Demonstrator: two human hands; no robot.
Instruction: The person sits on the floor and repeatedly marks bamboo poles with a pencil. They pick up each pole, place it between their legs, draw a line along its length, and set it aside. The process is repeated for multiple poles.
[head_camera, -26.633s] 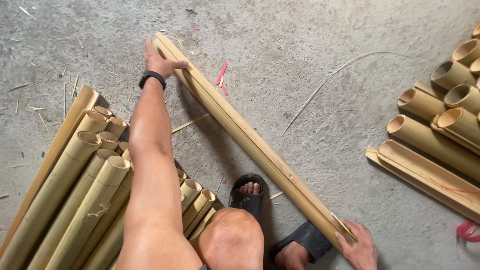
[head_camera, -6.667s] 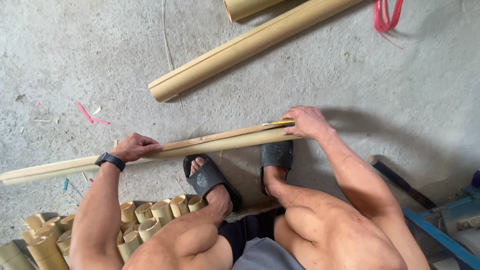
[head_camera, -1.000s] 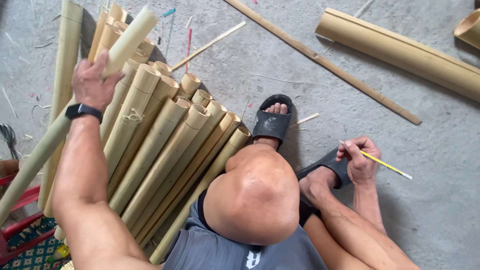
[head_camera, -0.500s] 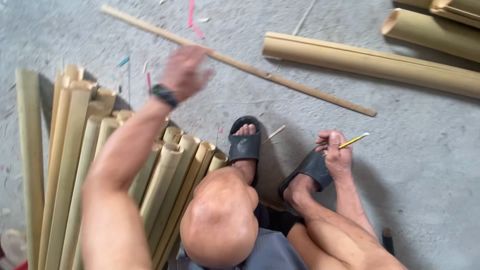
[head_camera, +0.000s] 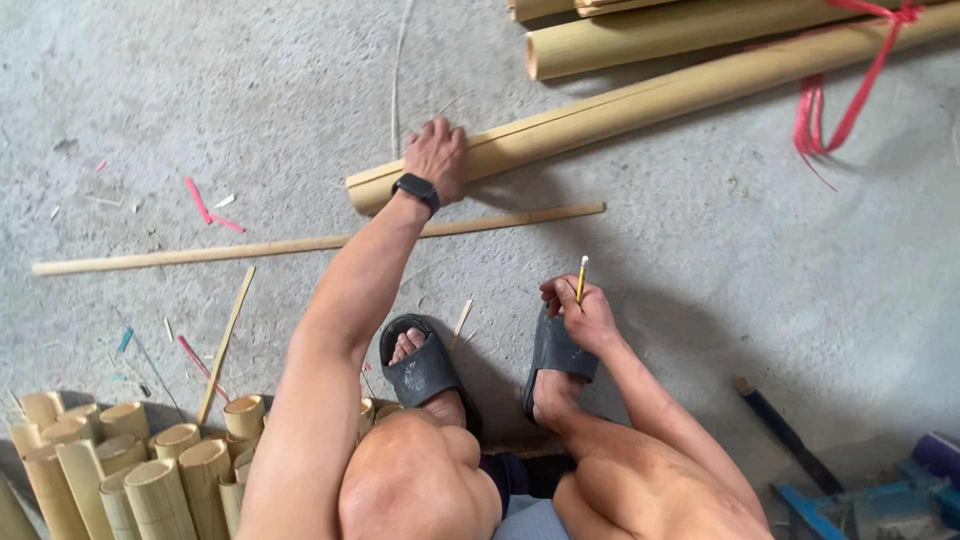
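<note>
My left hand (head_camera: 437, 155) grips the bamboo pole (head_camera: 650, 100), which runs up-right from it; my right hand (head_camera: 580, 315) pinches a pencil (head_camera: 581, 277).

Bare concrete floor (head_camera: 250, 110) lies open left of the left hand (head_camera: 437, 155). A thin stick (head_camera: 300, 244) crosses just below it. Bamboo poles (head_camera: 680, 25) crowd the space above and to its right.

Red cord (head_camera: 845, 90), bamboo stack (head_camera: 130, 460)

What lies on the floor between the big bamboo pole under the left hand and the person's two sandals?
In the head view, a thin bamboo strip lies across the concrete between the bamboo pole under the left hand and the sandals.
</note>
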